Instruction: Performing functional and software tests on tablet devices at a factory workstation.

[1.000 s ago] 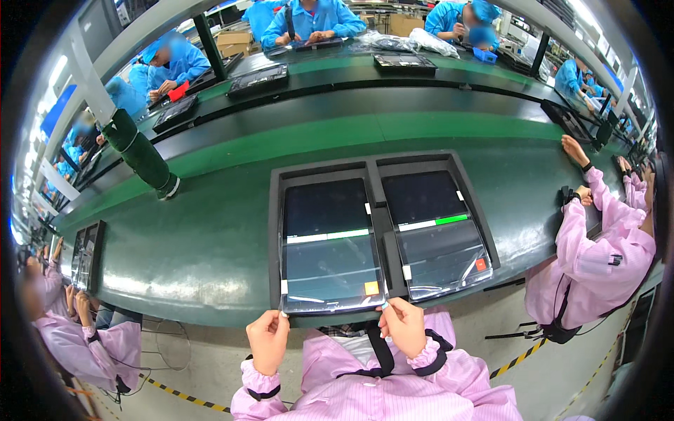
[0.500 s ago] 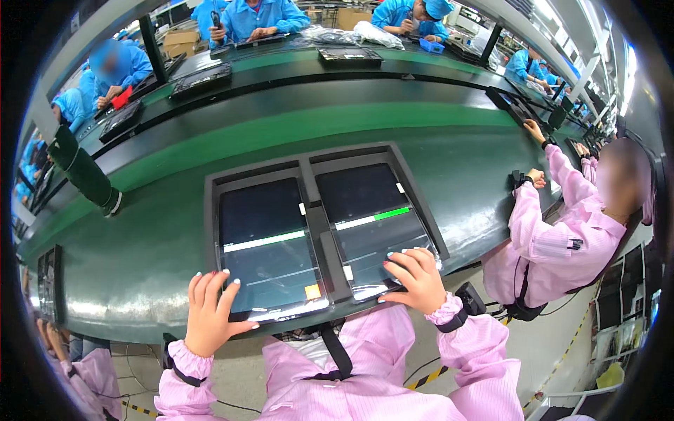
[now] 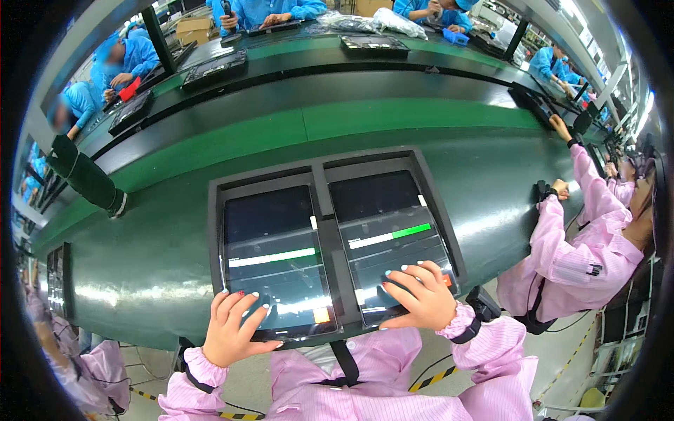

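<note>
The left hand [image 3: 233,328], fingers apart, covers the lower-left corner of the left panel [image 3: 281,284]; the right hand [image 3: 426,303], fingers slightly apart, covers the right panel's [image 3: 382,245] lower right, partly hiding an orange label. Both panels, dark and glossy with white-and-green bars, lie in a two-bay tray [image 3: 337,259] on the bench [image 3: 140,259]. Fingertip pressure is unclear.

Got 1 dark grey rectangular 2-slot tray [image 3: 341,270], 2 shiny black rectangular glass panels [image 3: 270,210] [image 3: 375,200], 2 bare hands [image 3: 232,330] [image 3: 425,303] at it, 2 white-and-green screen bars [image 3: 274,257] [image 3: 390,236], 1 red plastic bin [image 3: 130,89] and 1 blue plastic bin [image 3: 456,37].
</note>
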Available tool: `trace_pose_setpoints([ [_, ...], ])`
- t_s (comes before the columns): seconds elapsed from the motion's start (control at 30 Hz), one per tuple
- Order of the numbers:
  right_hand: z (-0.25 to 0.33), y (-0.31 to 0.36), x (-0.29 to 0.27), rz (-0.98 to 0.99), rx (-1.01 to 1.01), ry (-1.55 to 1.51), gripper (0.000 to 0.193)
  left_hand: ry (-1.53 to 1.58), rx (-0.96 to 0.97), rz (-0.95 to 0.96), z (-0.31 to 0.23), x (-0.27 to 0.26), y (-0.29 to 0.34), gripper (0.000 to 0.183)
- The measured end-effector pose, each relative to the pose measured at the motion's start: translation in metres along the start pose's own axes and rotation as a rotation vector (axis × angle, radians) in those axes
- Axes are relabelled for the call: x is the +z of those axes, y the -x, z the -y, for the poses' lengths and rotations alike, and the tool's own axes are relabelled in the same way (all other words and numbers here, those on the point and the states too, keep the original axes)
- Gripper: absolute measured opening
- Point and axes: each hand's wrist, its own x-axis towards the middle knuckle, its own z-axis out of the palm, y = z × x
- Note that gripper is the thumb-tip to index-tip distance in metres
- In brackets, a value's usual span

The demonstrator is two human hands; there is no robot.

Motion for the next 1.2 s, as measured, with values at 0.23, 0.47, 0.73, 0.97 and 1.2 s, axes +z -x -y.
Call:
trace_pose_setpoints([
  [0.23, -0.004, 0.006, 0.004, -0.116, -0.068, 0.032, 0.051, -0.044, -0.007, 0.014, -0.004, 0.006, 0.005, 0.058],
  [0.47, -0.010, 0.008, -0.001, -0.086, -0.022, -0.083, 0.044, -0.122, 0.035, 0.048, -0.033, 0.011, -0.024, 0.049],
  [0.73, -0.046, 0.030, -0.011, -0.072, 0.010, -0.096, 0.052, 0.086, -0.012, 0.079, -0.034, 0.017, -0.032, 0.056],
  [0.97, -0.049, 0.035, -0.007, -0.070, 0.032, -0.147, 0.052, -0.055, -0.071, 0.084, -0.049, 0.023, -0.027, 0.049],
  [1.2, -0.048, 0.029, -0.010, -0.049, 0.060, -0.169, 0.051, -0.006, -0.066, 0.100, -0.049, 0.021, -0.026, 0.061],
])
